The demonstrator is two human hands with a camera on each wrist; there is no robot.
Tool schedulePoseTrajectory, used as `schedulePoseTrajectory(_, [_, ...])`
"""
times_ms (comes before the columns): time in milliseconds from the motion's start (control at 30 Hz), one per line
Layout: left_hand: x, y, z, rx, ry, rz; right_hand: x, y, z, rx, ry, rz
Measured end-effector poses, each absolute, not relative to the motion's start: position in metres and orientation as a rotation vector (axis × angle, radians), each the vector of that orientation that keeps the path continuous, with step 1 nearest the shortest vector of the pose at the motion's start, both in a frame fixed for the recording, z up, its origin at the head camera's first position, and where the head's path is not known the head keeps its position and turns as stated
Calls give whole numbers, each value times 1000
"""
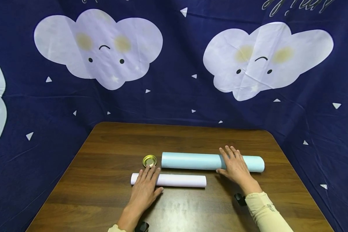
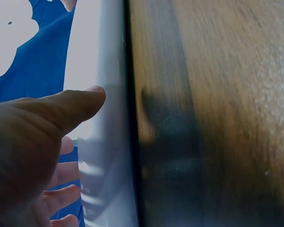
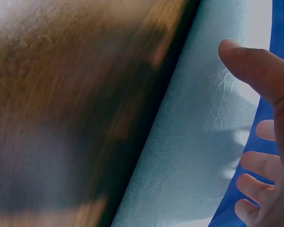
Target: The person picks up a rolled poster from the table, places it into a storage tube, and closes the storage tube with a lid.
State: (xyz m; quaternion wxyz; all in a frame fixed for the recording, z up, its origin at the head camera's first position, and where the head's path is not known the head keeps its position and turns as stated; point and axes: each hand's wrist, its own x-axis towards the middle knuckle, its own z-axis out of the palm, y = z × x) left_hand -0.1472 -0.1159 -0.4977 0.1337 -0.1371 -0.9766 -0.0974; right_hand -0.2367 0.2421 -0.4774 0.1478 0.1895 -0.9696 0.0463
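A light blue cylindrical tube (image 1: 191, 161) lies crosswise on the table. My right hand (image 1: 235, 164) is over its right part, fingers extended toward the far side and thumb on the near side. In the right wrist view the tube's creased surface (image 3: 189, 142) lies beside the thumb. Nearer to me lies a shorter, thinner white roll (image 1: 182, 180). My left hand (image 1: 145, 187) reaches over its left end with fingers straight; whether it presses is unclear. Just beyond the left fingertips sits a round gold lid (image 1: 149, 160), its near edge close to them.
The brown wooden table (image 1: 119, 138) has rounded far corners. Behind it hangs a dark blue cloth (image 1: 174, 96) with cloud faces and small white triangles. A black device (image 1: 240, 199) shows at the right wrist, and another (image 1: 142, 227) at the left.
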Motion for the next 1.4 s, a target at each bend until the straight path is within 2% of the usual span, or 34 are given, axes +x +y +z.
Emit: schedulePoseTrajectory(1400, [-155, -118, -516, -439, -2732, -162, -247, 246, -498, 622, -2774, 132])
